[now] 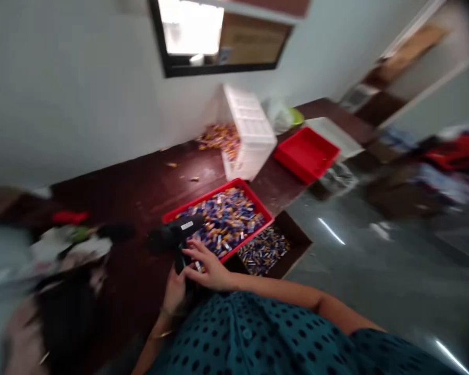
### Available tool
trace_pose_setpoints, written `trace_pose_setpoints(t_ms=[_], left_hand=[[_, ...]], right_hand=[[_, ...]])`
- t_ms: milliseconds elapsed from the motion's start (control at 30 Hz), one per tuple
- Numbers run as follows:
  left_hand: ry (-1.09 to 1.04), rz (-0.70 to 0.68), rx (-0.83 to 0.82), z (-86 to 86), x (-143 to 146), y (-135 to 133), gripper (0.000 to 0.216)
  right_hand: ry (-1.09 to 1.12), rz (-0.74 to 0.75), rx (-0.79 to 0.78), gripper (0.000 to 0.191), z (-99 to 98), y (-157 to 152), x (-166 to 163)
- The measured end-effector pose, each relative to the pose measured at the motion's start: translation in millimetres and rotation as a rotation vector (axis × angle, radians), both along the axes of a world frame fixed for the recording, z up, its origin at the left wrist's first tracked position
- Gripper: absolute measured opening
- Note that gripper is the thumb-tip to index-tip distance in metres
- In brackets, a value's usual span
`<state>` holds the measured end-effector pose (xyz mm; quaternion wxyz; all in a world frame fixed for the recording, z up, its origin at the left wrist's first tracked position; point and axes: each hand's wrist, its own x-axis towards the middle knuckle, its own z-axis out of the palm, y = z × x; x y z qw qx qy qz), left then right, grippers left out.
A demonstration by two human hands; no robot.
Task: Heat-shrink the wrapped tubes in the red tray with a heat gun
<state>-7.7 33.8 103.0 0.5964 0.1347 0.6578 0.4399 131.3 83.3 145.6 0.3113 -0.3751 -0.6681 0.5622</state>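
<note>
Left hand: the left hand [174, 292] is wrapping around the lower end of a black tool [177, 237]. Looks like a glue gun, but the frame is too blurry to say for sure. Fingers are curled on the handle, so it's gripping it.

Right hand: the right hand [208, 266] is lying across the top of the handle with its fingers spread fairly flat and pointing left. It's touching the tool more than holding it. Can't tell if there's anything pinched under the fingertips.

Black tool: it's sitting right at the near edge of the red tray [245, 193], directly in front of both hands. The body is running roughly left to right, with the handle dropping toward the person. The left hand is the one actually carrying it.

Red tray: it's holding a heap of small blue and yellow pieces [229, 220], just beyond the hands and slightly right.

Brown box [295, 237]: it's touching the tray's right side, with more of the same pieces inside.

Further back: a white crate [250, 130] and a second red tray [305, 152] are sitting well apart from the hands, with loose pieces spilling along the wall.
</note>
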Motion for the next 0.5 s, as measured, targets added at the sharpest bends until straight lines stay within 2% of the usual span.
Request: trace_pose_setpoints(t_ms=[67,133,200,300,400,500], left_hand=[[-0.033,0.161,-0.065,-10.5,-36.4,-26.5,0.047],[-0.065,0.271,-0.094,-29.6,-64.3,-43.8,0.044],[-0.093,0.340,-0.113,-55.7,-85.4,-55.6,0.043],[-0.136,0.390,-0.146,-98.0,-104.3,-62.1,0.042],[-0.061,0.310,-0.195,-129.0,-110.8,-50.6,0.026],[0.063,0.090,-0.263,-141.7,-110.2,-21.5,0.009]], right_hand=[[-0.002,0.140,-0.016,0.049,-16.6,0.5,-17.5],[-0.062,0.201,-0.069,0.043,-36.3,3.1,-25.3],[-0.147,0.203,-0.143,0.040,-59.2,5.2,-23.2],[-0.243,0.153,-0.220,0.036,-94.0,7.3,-0.5],[-0.350,0.037,-0.259,0.034,-121.2,7.7,41.6],[-0.472,-0.226,-0.390,0.031,-141.1,4.0,96.9]])
